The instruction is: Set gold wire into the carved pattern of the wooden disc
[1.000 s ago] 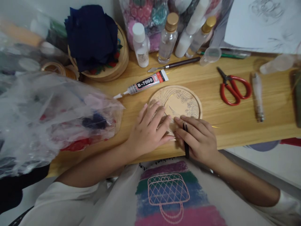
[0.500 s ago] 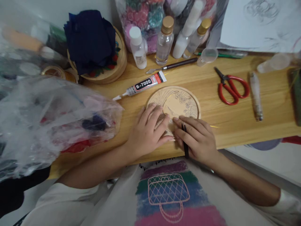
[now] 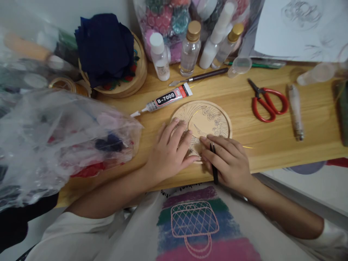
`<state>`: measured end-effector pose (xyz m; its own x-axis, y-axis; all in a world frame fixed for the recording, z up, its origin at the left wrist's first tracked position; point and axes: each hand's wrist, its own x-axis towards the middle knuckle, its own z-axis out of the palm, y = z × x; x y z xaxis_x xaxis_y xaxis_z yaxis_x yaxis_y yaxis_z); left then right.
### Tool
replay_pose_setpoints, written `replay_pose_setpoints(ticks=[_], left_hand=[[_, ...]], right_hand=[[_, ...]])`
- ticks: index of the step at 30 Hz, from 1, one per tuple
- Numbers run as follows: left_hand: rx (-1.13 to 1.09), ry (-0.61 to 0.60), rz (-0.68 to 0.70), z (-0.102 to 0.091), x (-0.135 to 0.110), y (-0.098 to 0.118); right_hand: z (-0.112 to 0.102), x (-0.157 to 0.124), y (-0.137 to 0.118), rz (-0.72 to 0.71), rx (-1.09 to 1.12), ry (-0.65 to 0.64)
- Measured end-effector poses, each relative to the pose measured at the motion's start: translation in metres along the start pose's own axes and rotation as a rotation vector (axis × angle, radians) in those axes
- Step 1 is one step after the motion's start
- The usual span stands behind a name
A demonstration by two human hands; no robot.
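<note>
A round wooden plaque [image 3: 209,125] with fine dark line drawing lies flat on the table in front of me. Gold wire runs along part of its inner circle. My left hand [image 3: 172,152] rests with spread fingers on the plaque's left and lower-left part, holding nothing. On the lower right edge lies my right hand [image 3: 228,159], its fingertips touching the plaque. Black tweezers [image 3: 214,168] are tucked between the fingers of that hand, tips toward the plaque. A short piece of gold wire [image 3: 249,147] lies on the table to the right.
Beyond the plaque are a B-7000 glue tube [image 3: 165,99], a palette knife [image 3: 201,77] and several small bottles [image 3: 190,50]. Red-handled scissors [image 3: 268,101] and a whitish handle-like tool [image 3: 295,112] lie to the right. Plastic bags [image 3: 67,134] crowd the left, below dark blue cloth [image 3: 106,49].
My left hand has shifted slightly left and back, its fingers uncovering a little more of the plaque's drawing. The right hand and tweezers stay almost still.
</note>
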<state>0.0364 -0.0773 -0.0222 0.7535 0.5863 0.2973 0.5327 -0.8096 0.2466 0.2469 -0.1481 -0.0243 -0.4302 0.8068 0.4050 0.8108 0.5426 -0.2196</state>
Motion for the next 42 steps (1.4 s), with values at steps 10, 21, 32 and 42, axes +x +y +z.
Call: replay_pose_setpoints(ticks=[10,21,32,42], left_hand=[[-0.032,0.03,-0.02,0.0,-0.001,-0.001],[0.018,0.035,-0.019,-0.002,-0.001,-0.001],[0.032,-0.019,-0.03,-0.005,0.001,0.001],[0.057,0.033,-0.026,-0.009,-0.001,-0.003]], right_hand=[[0.001,-0.001,0.0,0.003,-0.003,-0.001],[0.0,0.0,0.001,-0.003,-0.001,-0.002],[0.001,-0.001,0.001,0.006,0.011,-0.004],[-0.001,-0.001,0.001,0.001,-0.003,-0.009]])
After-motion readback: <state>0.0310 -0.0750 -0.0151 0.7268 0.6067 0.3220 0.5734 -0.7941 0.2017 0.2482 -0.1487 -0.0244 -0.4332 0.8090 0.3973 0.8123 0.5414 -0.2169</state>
